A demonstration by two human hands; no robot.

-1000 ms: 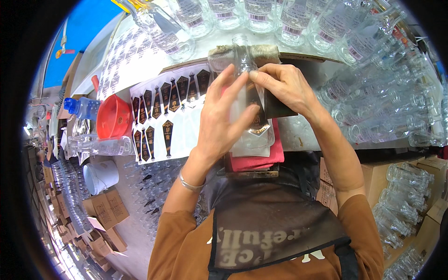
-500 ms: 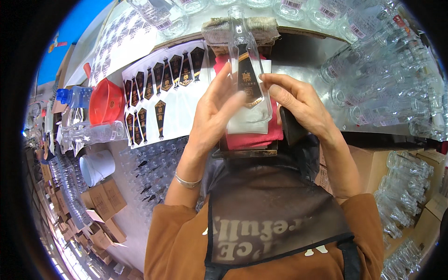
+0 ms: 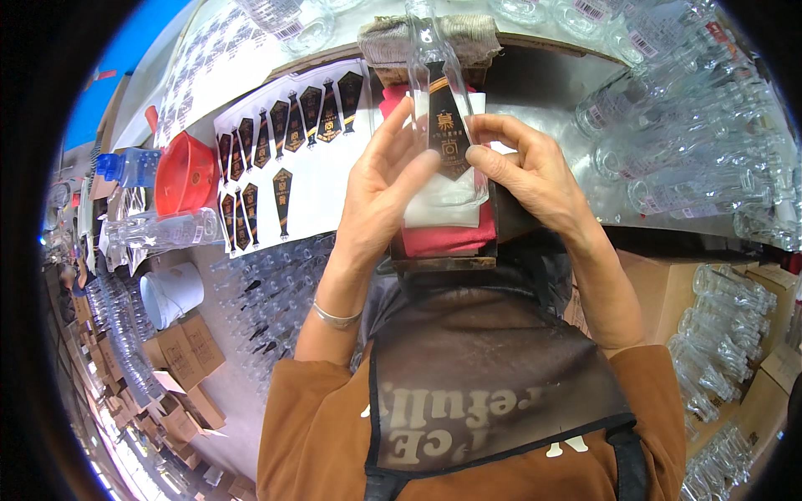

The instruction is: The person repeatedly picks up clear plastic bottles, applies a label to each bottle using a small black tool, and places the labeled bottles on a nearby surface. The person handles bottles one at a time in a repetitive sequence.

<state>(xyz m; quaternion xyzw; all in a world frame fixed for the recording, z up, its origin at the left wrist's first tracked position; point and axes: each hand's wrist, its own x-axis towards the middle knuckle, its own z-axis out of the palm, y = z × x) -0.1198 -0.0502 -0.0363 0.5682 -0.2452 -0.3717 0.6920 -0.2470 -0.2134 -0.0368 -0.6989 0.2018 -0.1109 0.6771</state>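
A clear glass bottle [image 3: 426, 42] lies on its back in front of me, its neck pointing away. On its face is a black, tie-shaped label [image 3: 447, 134] with gold print and an orange stripe. My left hand [image 3: 376, 184] holds the bottle's left side, its thumb over the label's lower left edge. My right hand [image 3: 535, 171] grips the right side, thumb and fingertips on the glass near the label's right edge. The neck rests on a rolled, greyish cloth [image 3: 384, 43]. Beneath the body are a white cloth [image 3: 443, 215] and a red cloth [image 3: 447, 240].
Left of the bottle lies a white sheet [image 3: 322, 184] of several black labels. Beyond it are a red plastic bowl [image 3: 185, 175], a blue-capped plastic bottle [image 3: 138, 167] and a lying glass bottle [image 3: 163, 227]. Many glass bottles [image 3: 685, 159] crowd the right side. Cardboard boxes [image 3: 188, 355] stand lower left.
My right thumb has moved in onto the bottle's edge, and the fingers press closer. The label's lower part is less covered by my left thumb. The whole view has shifted slightly.
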